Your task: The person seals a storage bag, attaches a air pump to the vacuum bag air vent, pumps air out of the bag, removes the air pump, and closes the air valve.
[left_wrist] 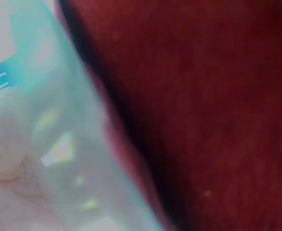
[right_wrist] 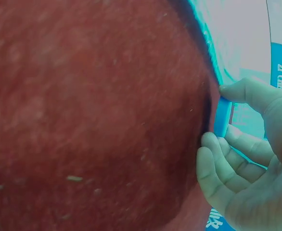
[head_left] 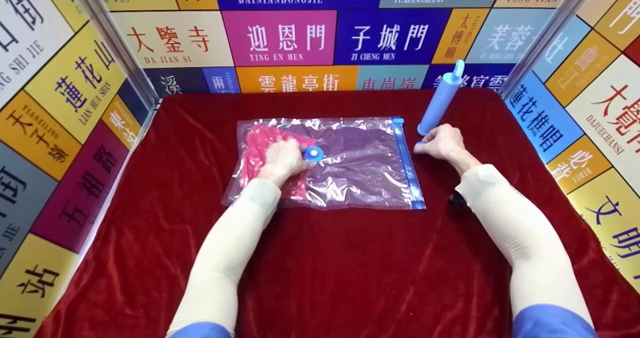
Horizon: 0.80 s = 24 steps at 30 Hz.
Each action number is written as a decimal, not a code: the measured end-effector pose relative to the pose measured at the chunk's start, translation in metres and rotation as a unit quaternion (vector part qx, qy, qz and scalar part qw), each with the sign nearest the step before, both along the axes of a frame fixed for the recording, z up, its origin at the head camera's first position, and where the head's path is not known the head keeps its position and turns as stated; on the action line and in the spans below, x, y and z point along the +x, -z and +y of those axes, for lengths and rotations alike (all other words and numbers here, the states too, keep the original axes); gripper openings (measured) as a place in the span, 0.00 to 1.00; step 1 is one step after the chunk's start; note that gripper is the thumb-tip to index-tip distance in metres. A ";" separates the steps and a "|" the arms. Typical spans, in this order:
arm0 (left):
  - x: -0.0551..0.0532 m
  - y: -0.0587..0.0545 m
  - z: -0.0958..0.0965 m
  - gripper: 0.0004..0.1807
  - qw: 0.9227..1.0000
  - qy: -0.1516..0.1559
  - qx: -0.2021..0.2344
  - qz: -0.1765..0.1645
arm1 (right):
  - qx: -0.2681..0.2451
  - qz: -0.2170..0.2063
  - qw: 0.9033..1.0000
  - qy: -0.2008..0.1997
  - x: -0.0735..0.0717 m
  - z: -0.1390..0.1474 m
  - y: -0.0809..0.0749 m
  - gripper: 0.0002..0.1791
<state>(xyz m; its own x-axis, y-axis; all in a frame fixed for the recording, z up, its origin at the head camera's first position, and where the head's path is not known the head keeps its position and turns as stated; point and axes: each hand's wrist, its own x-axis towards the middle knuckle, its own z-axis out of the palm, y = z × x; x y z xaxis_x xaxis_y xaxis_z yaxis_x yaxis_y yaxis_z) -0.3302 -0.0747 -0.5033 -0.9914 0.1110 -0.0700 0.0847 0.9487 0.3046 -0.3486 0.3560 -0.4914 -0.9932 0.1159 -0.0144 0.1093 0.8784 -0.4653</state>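
A clear vacuum storage bag (head_left: 362, 170) lies flat on the red cloth, with folded pink fabric (head_left: 260, 138) inside at its left end. A blue zip strip (head_left: 407, 168) runs down its right edge. My left hand (head_left: 285, 158) is on the bag over the pink fabric, thumb and forefinger at the round blue valve (head_left: 314, 154) with a white centre. Beyond the bag's right edge, my right hand (head_left: 442, 143) pinches a small blue cap (right_wrist: 222, 117) between thumb and fingertips. A light-blue hand pump (head_left: 440, 103) stands just behind that hand, its base close to the fingers.
Dark red velvet cloth (head_left: 375, 268) covers the table. Walls of colourful sign panels (head_left: 280, 38) close off the back and both sides, with metal posts (head_left: 540, 43) at the back corners. A small black object (head_left: 456, 201) shows beside the right sleeve.
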 end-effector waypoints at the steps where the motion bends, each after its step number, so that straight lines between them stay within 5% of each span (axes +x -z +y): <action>1: 0.000 0.000 0.000 0.33 1.000 -0.001 0.000 0.002 | 0.002 0.005 1.000 -0.005 0.000 -0.002 -0.001 0.22; 24: -0.002 -0.001 -0.001 0.33 1.000 -0.002 0.005 -0.004 | 0.000 0.032 0.997 -0.067 -0.012 -0.070 -0.028 0.22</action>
